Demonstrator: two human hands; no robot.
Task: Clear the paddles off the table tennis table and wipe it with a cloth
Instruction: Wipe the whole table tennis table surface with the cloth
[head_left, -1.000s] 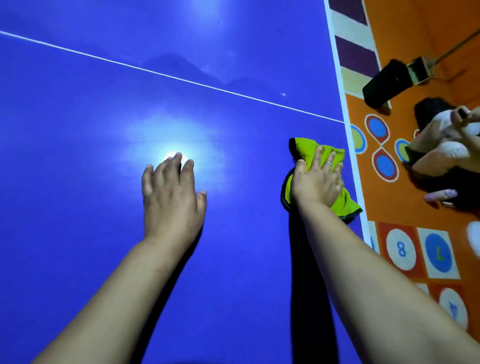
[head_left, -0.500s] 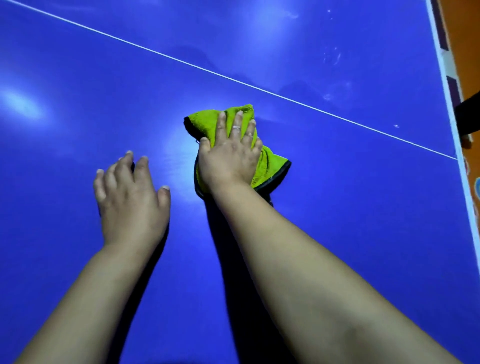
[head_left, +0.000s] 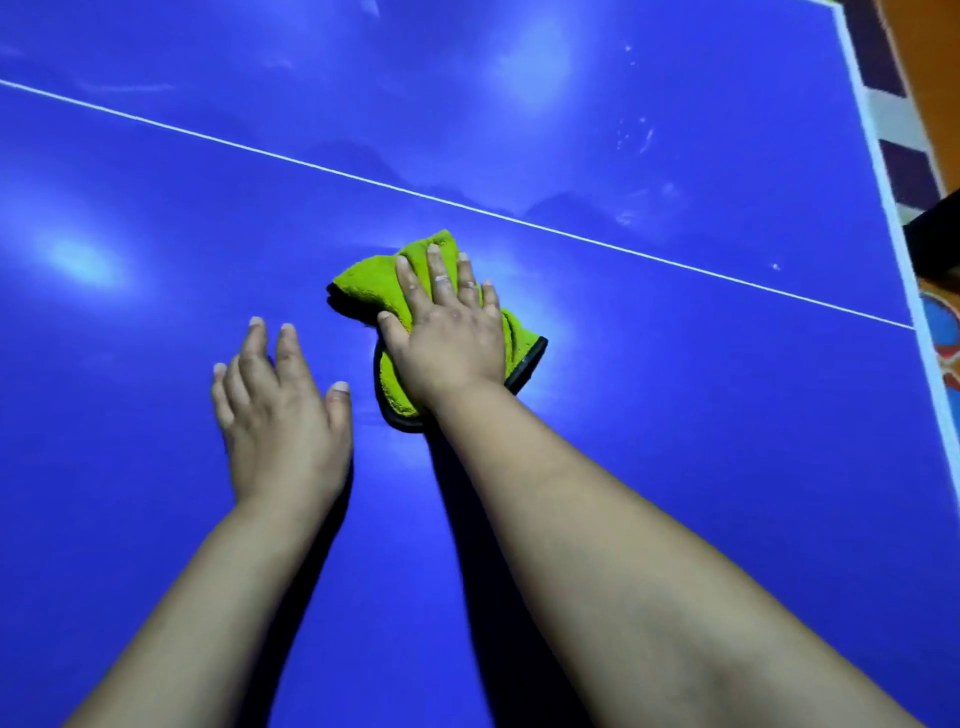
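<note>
The blue table tennis table (head_left: 675, 415) fills the view, with a white line running from upper left to right. My right hand (head_left: 447, 332) lies flat with straight fingers on a bunched green cloth (head_left: 374, 283) with a dark edge, pressing it onto the table just below the line. My left hand (head_left: 280, 410) rests flat on the table beside the cloth, fingers straight, holding nothing. No paddles are in view.
The table's white right edge (head_left: 883, 171) runs down the right side. Beyond it lies an orange patterned floor (head_left: 943, 332) and a dark object (head_left: 935, 234). Pale smudges (head_left: 636, 137) mark the table beyond the line.
My right hand has slid the cloth leftward from the table's right edge to near the middle. My left hand stays flat on the table beside it.
</note>
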